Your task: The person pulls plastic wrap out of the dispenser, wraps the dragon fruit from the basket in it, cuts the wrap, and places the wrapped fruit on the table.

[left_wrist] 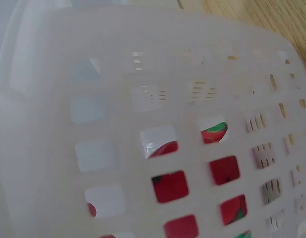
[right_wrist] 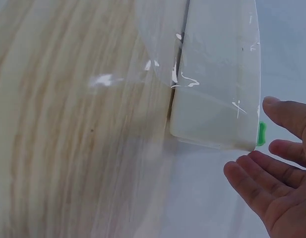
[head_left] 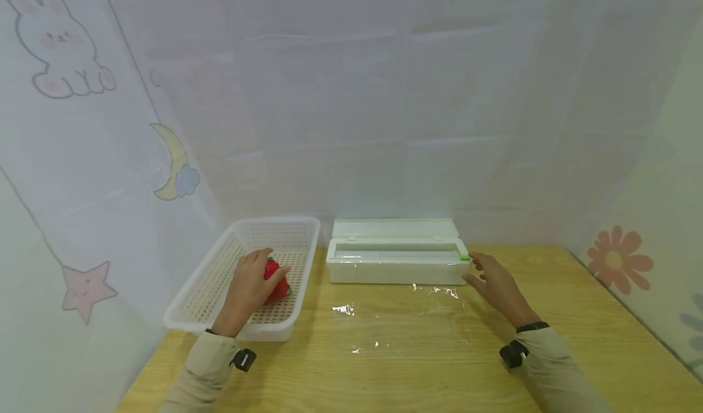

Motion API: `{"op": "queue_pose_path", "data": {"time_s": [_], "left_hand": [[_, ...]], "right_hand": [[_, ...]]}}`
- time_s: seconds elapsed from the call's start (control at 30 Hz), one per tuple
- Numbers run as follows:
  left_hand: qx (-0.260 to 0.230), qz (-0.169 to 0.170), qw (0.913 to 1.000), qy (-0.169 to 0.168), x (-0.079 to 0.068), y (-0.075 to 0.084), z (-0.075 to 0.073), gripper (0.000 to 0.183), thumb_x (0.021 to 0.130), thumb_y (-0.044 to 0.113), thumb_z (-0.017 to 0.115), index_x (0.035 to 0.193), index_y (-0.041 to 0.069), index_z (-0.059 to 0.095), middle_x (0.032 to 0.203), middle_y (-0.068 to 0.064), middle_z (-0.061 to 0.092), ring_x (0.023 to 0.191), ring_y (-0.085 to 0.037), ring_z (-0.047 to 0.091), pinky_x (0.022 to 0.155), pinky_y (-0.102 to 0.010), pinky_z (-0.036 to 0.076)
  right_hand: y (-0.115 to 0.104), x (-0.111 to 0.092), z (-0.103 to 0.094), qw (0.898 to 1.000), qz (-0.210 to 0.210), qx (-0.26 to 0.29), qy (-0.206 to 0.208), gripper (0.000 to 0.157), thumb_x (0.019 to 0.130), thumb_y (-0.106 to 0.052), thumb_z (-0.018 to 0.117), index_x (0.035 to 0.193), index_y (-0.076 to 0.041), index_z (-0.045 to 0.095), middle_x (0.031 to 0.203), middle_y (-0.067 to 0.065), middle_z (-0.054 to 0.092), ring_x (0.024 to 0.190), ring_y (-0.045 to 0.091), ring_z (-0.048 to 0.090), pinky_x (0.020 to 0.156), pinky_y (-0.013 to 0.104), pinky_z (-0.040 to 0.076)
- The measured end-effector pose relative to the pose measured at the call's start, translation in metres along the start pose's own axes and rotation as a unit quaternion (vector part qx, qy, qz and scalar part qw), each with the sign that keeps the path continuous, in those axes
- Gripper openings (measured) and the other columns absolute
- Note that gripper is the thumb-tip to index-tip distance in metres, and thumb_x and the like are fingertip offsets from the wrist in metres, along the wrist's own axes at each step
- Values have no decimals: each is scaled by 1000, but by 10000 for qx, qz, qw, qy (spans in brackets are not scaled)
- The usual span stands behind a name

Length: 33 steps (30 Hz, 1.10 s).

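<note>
In the head view, my left hand [head_left: 251, 283] is inside the white plastic basket [head_left: 173, 312], over a red object with green parts [head_left: 278, 285]. Its thumb and fingers are spread apart; whether they touch the object is hard to tell. Through the basket's holes, the left wrist view shows red and green surfaces [left_wrist: 171, 187], their kind unclear. At the right end of a white cling film dispenser [head_left: 395, 272], my right hand [head_left: 498, 285] has thumb and fingers parted beside a green slider [head_left: 464, 257]. The dispenser's lid [head_left: 394, 227] stands raised. Clear film [right_wrist: 157, 44] hangs over its front onto the table.
The wooden table [head_left: 417, 364] carries glossy film in front of the dispenser. Behind stands a pale cloth backdrop [head_left: 351, 96] with printed figures, close to the basket and dispenser. Another patterned sheet [head_left: 681, 230] borders the table's right edge.
</note>
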<state>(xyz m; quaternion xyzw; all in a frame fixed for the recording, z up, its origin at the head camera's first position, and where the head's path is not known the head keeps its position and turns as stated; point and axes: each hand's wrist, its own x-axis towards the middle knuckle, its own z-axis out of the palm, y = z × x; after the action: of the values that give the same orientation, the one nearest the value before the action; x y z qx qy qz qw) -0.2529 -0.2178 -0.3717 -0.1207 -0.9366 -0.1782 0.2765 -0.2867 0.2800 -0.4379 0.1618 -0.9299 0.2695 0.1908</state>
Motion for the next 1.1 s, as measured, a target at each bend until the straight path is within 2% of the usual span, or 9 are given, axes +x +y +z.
{"op": "queue_pose_path", "data": {"time_s": [0.23,0.37,0.5,0.7,0.93,1.1], "left_hand": [[143,-266,9985,-456,6,-4,2,62,82,44,63,120,-3,51,116,-25,53,106,-46,46,84,-55,40],[246,-437,9957,-775,8,-8,1,67,82,49,59,123,-3,48,118,-26,50,107,-48,44,81,-58,41],[281,-649,9909,-1145,10,-12,-1,73,82,54,56,126,-2,44,122,-28,46,110,-50,40,78,-60,41],[306,-921,9809,-1686,14,-16,-3,78,82,54,55,131,-4,37,124,-32,41,112,-53,36,83,-61,37],[523,-1108,9720,-2007,15,-17,-5,83,79,62,53,129,-4,39,116,-30,47,103,-49,44,77,-58,41],[542,-1128,9671,-2215,12,-21,-10,78,80,60,54,124,-3,43,108,-27,51,95,-46,50,74,-54,44]], "right_hand": [[7,6,2,9999,-47,-16,142,51,83,-13,66,124,9,44,112,28,50,97,41,51,75,48,47],[11,9,5,10000,15,37,89,53,83,-14,66,125,9,44,115,28,49,98,41,51,76,48,47],[12,11,7,10000,17,-6,63,54,83,-16,66,125,10,43,115,29,48,98,41,51,75,47,47],[10,15,10,10000,17,-53,50,56,84,-21,64,125,11,42,112,28,48,97,39,51,73,46,48],[7,16,13,9999,54,43,91,56,84,-20,65,125,11,43,109,27,49,96,38,51,73,45,49],[5,15,15,9999,79,105,41,55,84,-20,65,124,11,43,110,27,49,97,39,51,74,46,48]]}}
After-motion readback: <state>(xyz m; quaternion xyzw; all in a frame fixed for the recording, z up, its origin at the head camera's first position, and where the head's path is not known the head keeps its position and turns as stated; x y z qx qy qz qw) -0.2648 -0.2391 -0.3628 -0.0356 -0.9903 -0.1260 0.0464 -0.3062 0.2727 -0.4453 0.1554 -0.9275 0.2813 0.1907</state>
